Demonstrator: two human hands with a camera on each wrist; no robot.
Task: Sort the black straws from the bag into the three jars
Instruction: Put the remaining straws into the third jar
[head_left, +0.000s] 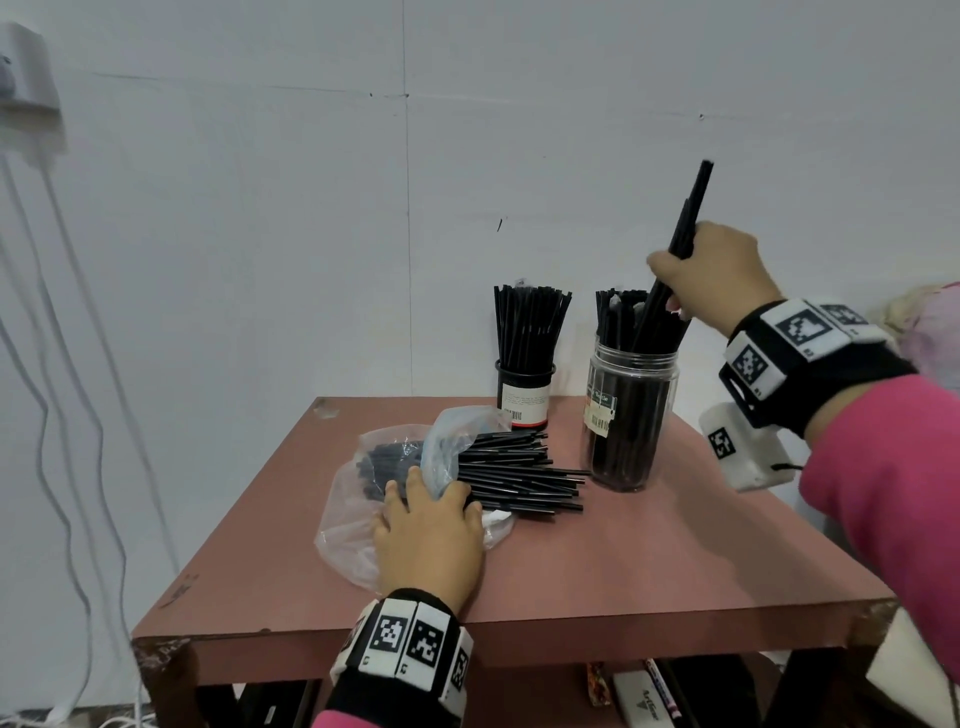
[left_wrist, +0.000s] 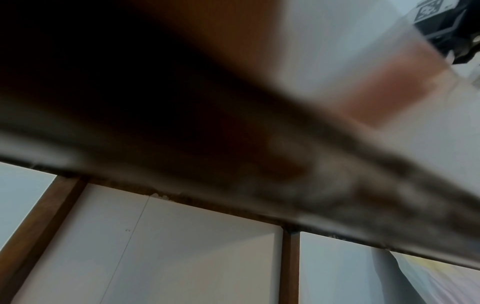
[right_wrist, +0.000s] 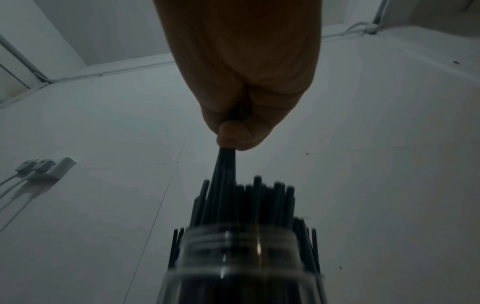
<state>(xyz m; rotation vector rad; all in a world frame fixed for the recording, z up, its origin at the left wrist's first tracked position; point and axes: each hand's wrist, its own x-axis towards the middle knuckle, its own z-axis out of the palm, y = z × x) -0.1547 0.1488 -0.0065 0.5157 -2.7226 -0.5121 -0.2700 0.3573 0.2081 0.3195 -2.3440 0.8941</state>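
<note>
With the right hand (head_left: 711, 275) pinching a few straws (head_left: 691, 213) over the clear jar (head_left: 631, 415), ease them straight down into a gap while the left hand (head_left: 428, 540), fingers spread, steadies the bag (head_left: 353, 519).

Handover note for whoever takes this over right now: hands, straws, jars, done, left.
Right hand: grips a few held straws, their lower ends entering the clear jar.
Left hand: rests flat on the plastic bag, pinning it to the table.
Done: clear jar and black-rimmed jar both look packed with straws.
Left: a loose pile of straws sticks out of the bag mouth. Only two jars are in view; a third is not visible. The left wrist view is too blurred to use.
</note>
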